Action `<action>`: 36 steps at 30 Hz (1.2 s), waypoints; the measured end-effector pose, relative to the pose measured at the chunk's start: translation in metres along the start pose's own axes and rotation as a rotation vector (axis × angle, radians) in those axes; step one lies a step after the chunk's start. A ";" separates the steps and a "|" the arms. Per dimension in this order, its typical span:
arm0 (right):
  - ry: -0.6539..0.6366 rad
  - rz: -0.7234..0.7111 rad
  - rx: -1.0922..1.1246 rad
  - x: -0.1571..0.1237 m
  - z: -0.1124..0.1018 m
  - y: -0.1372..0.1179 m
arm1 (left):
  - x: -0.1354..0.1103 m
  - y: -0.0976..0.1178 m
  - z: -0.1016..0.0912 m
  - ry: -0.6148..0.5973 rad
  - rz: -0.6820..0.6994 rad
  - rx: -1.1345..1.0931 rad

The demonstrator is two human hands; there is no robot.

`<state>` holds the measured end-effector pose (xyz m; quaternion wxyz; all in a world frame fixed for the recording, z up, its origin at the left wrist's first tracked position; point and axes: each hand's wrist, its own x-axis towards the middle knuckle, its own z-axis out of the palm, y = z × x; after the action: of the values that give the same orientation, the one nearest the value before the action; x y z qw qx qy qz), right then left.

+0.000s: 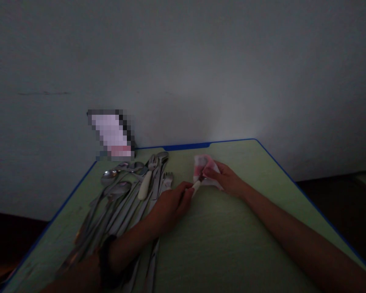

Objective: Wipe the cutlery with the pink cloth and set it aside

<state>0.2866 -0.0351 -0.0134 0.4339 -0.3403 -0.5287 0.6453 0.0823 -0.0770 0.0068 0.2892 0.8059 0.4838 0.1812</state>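
Note:
My left hand (172, 203), with a dark band at its wrist, is closed round the pale handle of a white-handled utensil (197, 186). Opposite it, my right hand (228, 179) pinches a pink and white cloth (208, 163) around the utensil's far end. The cloth covers that end, so I cannot tell whether it is a spoon or a fork. Both hands are above the middle of the green table (232, 228). Just left of my left hand lies a spread of metal cutlery, including a fork (167, 179), a spoon (122, 188) and a piece with a white handle (144, 186).
A blurred-out phone-like device (111, 132) leans against the grey wall (183, 73) at the table's back left. Another round spoon (109, 176) lies near the left edge. Blue trim (187, 146) borders the table. The light is dim.

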 end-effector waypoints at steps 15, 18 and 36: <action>0.079 -0.042 -0.199 -0.001 0.011 -0.001 | 0.000 -0.001 -0.002 -0.023 0.022 0.018; 0.254 0.042 -0.169 0.004 0.005 0.004 | 0.001 -0.001 -0.002 -0.007 0.022 0.000; -0.013 -0.072 -0.045 0.000 0.002 -0.003 | 0.002 -0.004 0.002 0.005 -0.001 0.133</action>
<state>0.2859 -0.0356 -0.0102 0.4457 -0.3263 -0.5580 0.6193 0.0812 -0.0745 0.0025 0.2337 0.8228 0.4958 0.1504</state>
